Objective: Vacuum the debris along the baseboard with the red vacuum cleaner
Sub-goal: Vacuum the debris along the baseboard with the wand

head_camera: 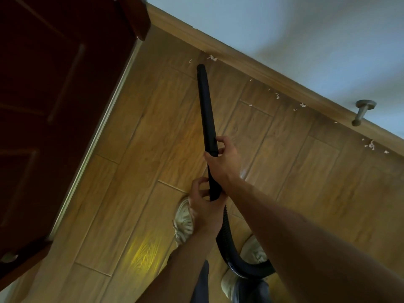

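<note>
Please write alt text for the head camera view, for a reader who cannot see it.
Both hands, right hand above left hand, grip a black vacuum wand whose tip nears white debris along the wooden baseboard.

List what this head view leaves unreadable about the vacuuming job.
- Vacuum body: out of frame; the hose runs behind the right forearm at the bottom.
- Wand tip: too dark to tell whether it touches the floor.
- Debris: specks too small to identify.
- Left hand grip: partly hidden behind the right hand.
</note>
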Demonstrator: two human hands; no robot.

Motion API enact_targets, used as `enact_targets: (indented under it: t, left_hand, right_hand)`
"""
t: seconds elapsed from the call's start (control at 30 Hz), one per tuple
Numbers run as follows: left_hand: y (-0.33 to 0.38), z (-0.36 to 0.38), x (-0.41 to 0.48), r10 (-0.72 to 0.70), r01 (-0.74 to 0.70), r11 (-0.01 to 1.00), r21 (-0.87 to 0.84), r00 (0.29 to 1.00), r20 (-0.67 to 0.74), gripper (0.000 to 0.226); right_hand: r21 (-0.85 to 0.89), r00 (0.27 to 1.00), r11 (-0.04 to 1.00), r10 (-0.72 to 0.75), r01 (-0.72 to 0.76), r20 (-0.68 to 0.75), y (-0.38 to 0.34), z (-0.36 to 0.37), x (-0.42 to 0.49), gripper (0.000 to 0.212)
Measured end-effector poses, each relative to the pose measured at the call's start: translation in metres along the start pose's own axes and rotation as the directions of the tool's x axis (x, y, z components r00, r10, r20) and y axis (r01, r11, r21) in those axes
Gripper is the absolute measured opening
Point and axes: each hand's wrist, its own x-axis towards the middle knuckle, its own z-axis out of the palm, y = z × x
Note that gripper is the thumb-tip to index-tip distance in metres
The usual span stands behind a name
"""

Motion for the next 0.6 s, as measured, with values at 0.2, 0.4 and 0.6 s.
enact_targets:
  t: [0.2, 0.4, 0.6]
  left_hand:
    - [-0.010, -0.003, -0.001, 0.020, -0.021, 0.999, -0.045, 0.999, -0.026, 0.034]
    - [-0.017, -0.015, 0.013, -0.011, 0.007, 0.997, -0.079, 0.999, -0.053, 0.033]
    - [-0.013, -0.015, 0.024, -0.042, 0.043, 0.994, -0.100, 0.999, 0.005, 0.039]
  right_hand:
    - [-0.080, 0.999, 0.996, -0.044, 0.046, 0.028, 0.006, 0.003, 0.000, 0.042]
    - [-0.110, 0.987, 0.987, -0.107, 0.121, 0.123, -0.002, 0.019, 0.005, 0.042]
    - [-0.082, 0.978, 0.981, -0.163, 0.174, 0.127, -0.002, 0.024, 0.016, 0.035]
